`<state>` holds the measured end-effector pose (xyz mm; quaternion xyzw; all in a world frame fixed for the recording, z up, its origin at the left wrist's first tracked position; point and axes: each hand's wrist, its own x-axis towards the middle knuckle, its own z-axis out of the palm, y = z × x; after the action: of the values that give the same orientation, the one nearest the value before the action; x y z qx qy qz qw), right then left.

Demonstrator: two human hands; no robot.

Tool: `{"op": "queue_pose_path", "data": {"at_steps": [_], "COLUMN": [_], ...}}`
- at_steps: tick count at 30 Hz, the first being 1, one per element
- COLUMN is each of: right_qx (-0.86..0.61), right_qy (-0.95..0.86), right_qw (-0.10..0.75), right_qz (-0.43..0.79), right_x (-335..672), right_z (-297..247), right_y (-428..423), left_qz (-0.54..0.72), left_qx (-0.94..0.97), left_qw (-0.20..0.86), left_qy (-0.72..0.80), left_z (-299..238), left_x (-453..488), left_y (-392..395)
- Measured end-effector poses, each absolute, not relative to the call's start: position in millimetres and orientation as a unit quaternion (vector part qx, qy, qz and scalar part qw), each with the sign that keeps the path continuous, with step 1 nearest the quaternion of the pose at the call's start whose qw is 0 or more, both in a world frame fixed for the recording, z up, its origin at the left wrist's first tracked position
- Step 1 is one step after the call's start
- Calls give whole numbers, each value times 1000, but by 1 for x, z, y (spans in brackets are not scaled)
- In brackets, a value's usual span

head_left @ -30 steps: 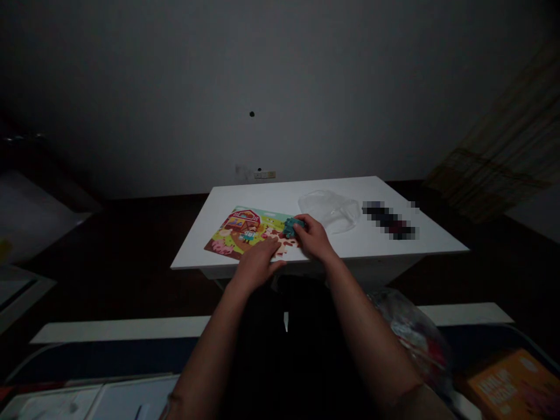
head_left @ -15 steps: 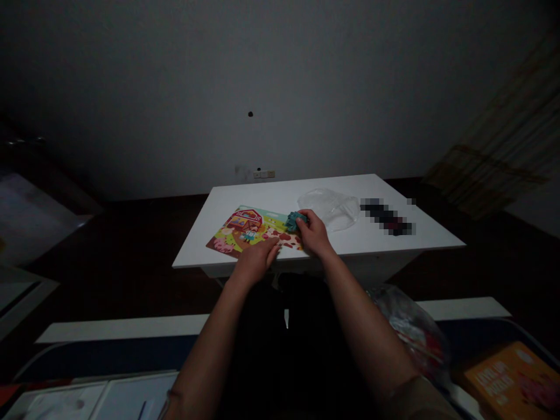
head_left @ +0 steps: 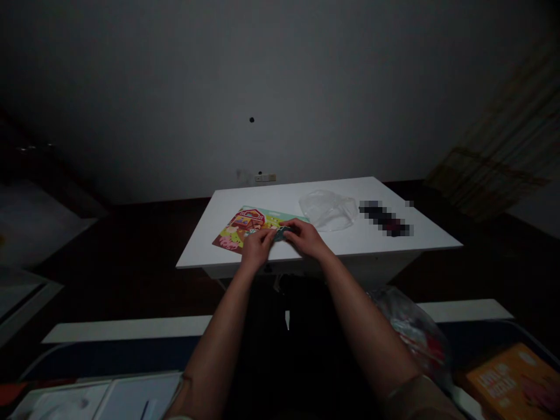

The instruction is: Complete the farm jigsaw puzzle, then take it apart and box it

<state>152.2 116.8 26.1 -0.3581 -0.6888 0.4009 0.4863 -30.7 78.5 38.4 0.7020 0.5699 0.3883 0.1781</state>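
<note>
A colourful farm puzzle board (head_left: 245,224) with a red barn lies on a small white table (head_left: 394,248). My left hand (head_left: 256,245) rests over the board's near right part, fingers curled towards a teal puzzle piece (head_left: 280,233). My right hand (head_left: 307,238) meets it from the right, its fingers pinched on that teal piece above the board. Both hands nearly touch around the piece. How much of the piece my left fingers grip is hard to see in the dim light.
A crumpled clear plastic bag (head_left: 329,209) lies on the table right of the board, with a blurred dark item (head_left: 385,217) beyond it. An orange box (head_left: 514,379) and another plastic bag (head_left: 411,332) sit at my lower right. White trays (head_left: 100,399) are at lower left.
My right hand has brought the teal piece from the board's right edge leftwards over the board. My left hand has lifted and moved up to meet it.
</note>
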Motion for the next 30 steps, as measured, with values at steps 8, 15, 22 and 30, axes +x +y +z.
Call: {"op": "queue_pose_path", "data": {"at_steps": [8,15,22,30], "right_qx": [-381,-408,-391,-329], "right_qy": [-671,-693,-679,-669], "right_qw": [531,493,521,530], "right_qz": [350,331,339,404], "right_x": [157,156,156,119], "right_z": [24,27,27,31], "right_y": [119,118,117,108], "left_qz": [315,222,261,417], "left_qx": [790,812,746,710], "left_qw": [69,68,104,141], "left_qy": [522,535,604,549], "left_z": [45,31,45,48], "left_x": [-64,-86,-91,-67], "left_y": [38,20,38,55]}}
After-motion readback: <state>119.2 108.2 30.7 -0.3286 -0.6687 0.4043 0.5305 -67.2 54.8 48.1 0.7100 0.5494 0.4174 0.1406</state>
